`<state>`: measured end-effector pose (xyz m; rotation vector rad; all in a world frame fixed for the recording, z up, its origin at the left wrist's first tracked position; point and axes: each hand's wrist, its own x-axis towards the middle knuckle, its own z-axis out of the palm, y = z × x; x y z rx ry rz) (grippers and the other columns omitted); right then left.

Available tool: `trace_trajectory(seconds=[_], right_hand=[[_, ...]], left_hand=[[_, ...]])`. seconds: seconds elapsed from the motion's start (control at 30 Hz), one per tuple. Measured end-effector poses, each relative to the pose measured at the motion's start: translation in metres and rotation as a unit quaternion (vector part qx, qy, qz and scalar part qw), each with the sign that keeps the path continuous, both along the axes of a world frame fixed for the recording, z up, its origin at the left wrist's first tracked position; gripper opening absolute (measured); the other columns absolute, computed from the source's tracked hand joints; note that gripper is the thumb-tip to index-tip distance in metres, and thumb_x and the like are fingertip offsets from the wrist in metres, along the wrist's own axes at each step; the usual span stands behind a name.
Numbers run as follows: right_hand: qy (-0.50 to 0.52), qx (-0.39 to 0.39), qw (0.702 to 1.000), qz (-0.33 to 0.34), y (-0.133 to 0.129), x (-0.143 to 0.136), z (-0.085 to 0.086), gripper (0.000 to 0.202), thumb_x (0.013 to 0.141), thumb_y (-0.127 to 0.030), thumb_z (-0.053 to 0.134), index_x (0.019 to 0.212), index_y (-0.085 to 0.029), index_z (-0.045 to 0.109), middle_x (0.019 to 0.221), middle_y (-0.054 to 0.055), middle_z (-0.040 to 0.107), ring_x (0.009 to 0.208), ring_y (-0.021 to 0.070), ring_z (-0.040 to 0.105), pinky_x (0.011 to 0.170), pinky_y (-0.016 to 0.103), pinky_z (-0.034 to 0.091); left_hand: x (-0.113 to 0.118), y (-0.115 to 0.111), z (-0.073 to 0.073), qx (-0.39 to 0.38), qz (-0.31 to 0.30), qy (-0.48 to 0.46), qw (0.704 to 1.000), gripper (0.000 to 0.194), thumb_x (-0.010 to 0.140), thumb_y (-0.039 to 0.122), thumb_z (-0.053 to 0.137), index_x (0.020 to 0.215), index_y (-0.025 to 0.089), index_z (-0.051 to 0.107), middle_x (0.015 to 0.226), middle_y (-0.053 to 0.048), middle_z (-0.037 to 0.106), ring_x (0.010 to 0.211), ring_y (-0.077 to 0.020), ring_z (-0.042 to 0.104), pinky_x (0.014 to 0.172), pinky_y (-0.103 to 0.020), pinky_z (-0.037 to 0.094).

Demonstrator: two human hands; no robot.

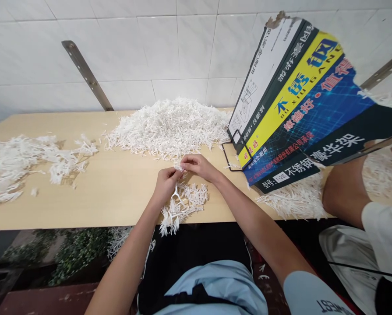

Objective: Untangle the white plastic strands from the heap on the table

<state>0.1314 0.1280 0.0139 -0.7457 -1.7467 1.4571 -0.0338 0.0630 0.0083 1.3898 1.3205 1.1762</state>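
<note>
Between my two hands, near the middle of the table, is a branched white plastic sprig [185, 201] with feathery tufts. My left hand [167, 183] pinches it by the stem near its upper end. Fingertips of my right hand [198, 167] close on a small white tuft at the same spot, touching the left fingers. The lower branches of the sprig hang down and rest on the wooden table [117, 192] toward its front edge. Just beyond my hands is a large heap of loose white plastic pieces [172, 127].
Connected white sprigs [34, 162] lie at the left. A printed cardboard panel [291, 109] in a black wire stand [231, 157] divides the table at right. Beyond it are another person's arm [345, 188] and more white pieces [291, 201]. Metal brackets [87, 74] are on the tiled wall.
</note>
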Motion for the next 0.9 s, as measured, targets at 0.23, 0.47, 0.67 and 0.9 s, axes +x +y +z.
trace_trajectory(seconds=[0.23,0.47,0.67,0.9], right_hand=[[0.177,-0.148,0.950,-0.210,0.013,0.006,-0.003,0.030,0.091,-0.045,0.056,0.073,-0.024,0.043,0.059,-0.006,0.042,0.047,0.0096,0.035,0.045,0.023,0.031],[-0.044,0.112,0.974,-0.193,-0.001,-0.004,-0.005,0.022,0.093,-0.042,0.063,0.101,-0.023,0.069,0.104,0.006,0.070,0.086,0.0183,0.064,0.076,0.032,0.051],[-0.017,0.150,0.986,-0.068,-0.015,-0.006,0.003,0.035,0.093,-0.050,0.066,0.114,-0.024,0.074,0.119,0.008,0.072,0.110,0.0233,0.065,0.086,0.033,0.053],[-0.003,0.046,0.989,-0.142,-0.006,-0.015,-0.010,0.044,0.088,-0.057,0.067,0.071,-0.017,0.072,0.069,0.003,0.069,0.067,0.0176,0.062,0.062,0.028,0.046]], left_hand=[[-0.001,0.000,0.000,-0.052,-0.005,-0.067,0.996,0.037,0.074,0.038,0.070,0.051,0.018,0.049,0.050,0.004,0.036,0.051,-0.0107,0.033,0.053,-0.028,0.023],[-0.001,-0.001,0.003,-0.011,0.023,-0.067,0.997,0.039,0.081,0.042,0.062,0.052,0.018,0.050,0.053,0.002,0.043,0.056,-0.0126,0.039,0.059,-0.029,0.031],[-0.001,0.002,-0.002,0.008,0.012,-0.017,1.000,0.039,0.090,0.045,0.055,0.062,0.019,0.050,0.060,0.002,0.046,0.060,-0.0137,0.040,0.060,-0.029,0.031],[0.002,0.000,0.001,0.003,-0.076,0.028,0.997,0.040,0.095,0.046,0.052,0.066,0.019,0.044,0.063,0.002,0.043,0.061,-0.0132,0.037,0.060,-0.029,0.028]])
